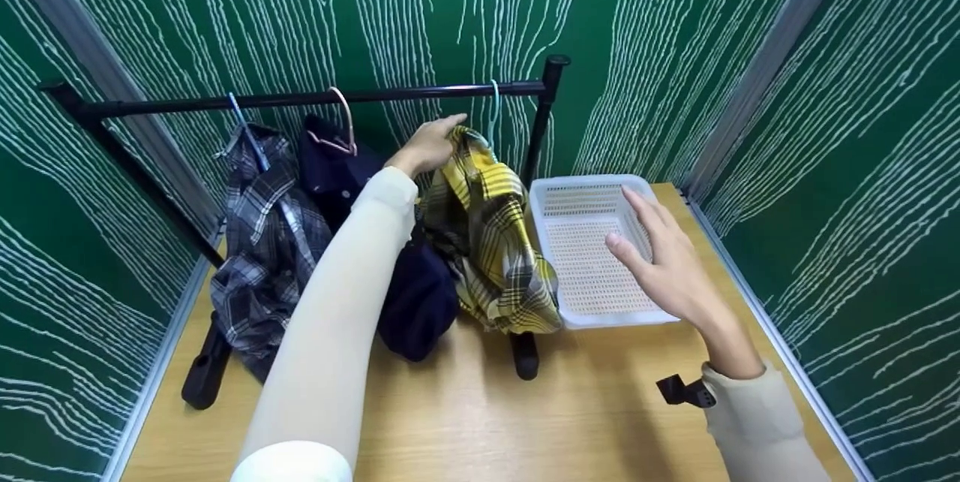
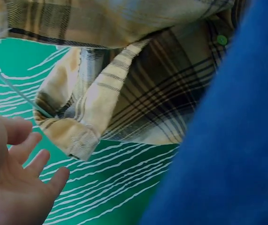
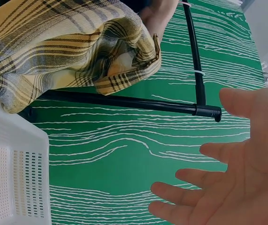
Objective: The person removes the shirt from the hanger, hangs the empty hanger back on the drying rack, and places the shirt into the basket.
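A yellow plaid shirt hangs on a light green hanger at the right end of the black rack. My left hand is beside the shirt's collar; in the left wrist view, the fingers of the left hand are loosely bent, with nothing gripped between them. My right hand hovers over the right side of a white plastic basket, fingers spread and holding nothing. The right wrist view shows that right hand palm visible, apart from the shirt and rack.
Further left on the rack hang a dark grey plaid shirt on a blue hanger and a navy garment near a pink hanger. The rack's black feet stand on a wooden table. Green patterned walls enclose it.
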{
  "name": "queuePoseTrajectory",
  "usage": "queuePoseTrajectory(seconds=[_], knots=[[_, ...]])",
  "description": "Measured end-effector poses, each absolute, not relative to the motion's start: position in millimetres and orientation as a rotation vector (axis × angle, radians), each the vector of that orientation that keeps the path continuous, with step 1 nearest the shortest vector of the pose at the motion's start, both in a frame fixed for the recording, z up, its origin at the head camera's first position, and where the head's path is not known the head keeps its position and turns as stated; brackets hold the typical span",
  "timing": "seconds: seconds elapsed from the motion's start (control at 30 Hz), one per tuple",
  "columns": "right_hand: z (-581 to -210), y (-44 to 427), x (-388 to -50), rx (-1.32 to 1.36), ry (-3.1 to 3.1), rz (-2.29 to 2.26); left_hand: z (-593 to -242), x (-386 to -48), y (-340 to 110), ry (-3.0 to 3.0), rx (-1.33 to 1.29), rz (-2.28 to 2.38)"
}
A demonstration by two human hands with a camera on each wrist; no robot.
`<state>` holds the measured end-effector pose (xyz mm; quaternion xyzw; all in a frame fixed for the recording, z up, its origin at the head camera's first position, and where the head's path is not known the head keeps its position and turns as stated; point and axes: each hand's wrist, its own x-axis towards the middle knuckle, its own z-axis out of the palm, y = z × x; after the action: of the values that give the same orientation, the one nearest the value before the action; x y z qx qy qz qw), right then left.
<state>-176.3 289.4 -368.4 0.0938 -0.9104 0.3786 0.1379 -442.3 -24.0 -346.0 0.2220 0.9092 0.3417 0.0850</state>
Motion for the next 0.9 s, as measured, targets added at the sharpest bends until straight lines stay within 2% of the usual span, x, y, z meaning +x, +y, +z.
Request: queuePoseTrajectory(seconds=[0.6, 0.9], knots=[[-376.5, 293.1, -178.0, 0.260, -2.645, 1.100, -359.9, -439.6, -35.6, 2.936, 0.835, 0.710], [-377.7, 287.0, -185.8, 0.297, -2.645, 1.096, -357.4, -436.6, -45.1, 3.043, 0.815, 0.619]])
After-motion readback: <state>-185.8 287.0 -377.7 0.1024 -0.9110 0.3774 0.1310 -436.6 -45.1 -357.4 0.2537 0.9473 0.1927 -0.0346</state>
